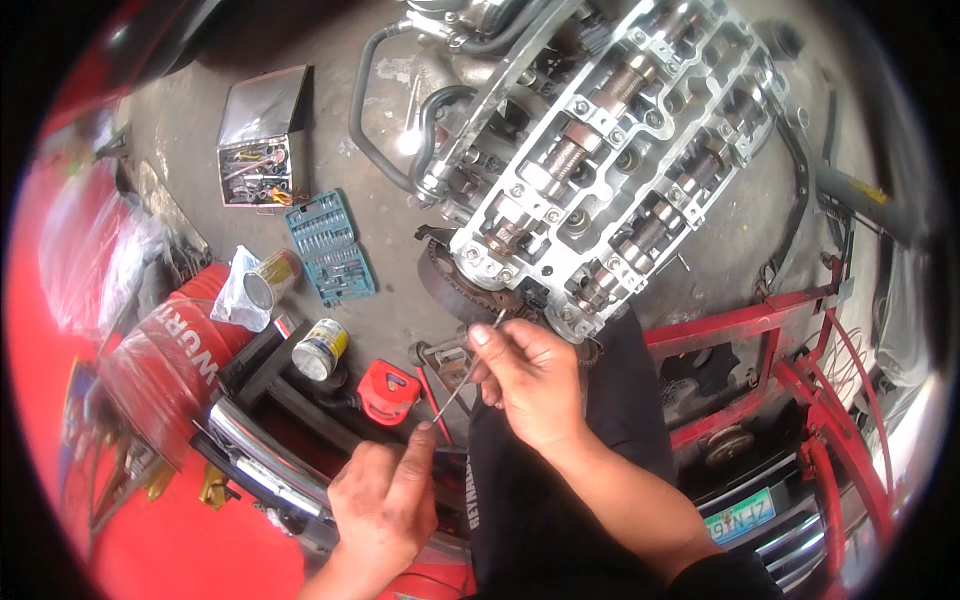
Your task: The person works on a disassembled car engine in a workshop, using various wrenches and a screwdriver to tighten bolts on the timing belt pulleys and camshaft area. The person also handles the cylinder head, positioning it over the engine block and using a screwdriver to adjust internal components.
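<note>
My right hand (530, 385) is closed, thumb and fingers pinching a thin metal rod (458, 390) that slants down toward my left hand (385, 495). The left hand's fingers are curled, with the index fingertip at the rod's lower end. What kind of tool the rod is does not show. Its upper tip pokes out above my right thumb, just below the cylinder head (545, 268) of an engine. Camshafts (570, 160) lie exposed in that head, in two rows. A dark round pulley (450, 285) sits at its near end, beyond my hands.
An opened metal toolbox (262, 135) and a teal socket set case (330, 248) lie on the floor at left. Nearer are two cans (320, 350), a red plastic container (388, 392) and a chrome bumper (270, 465). A red metal frame (745, 325) stands at right.
</note>
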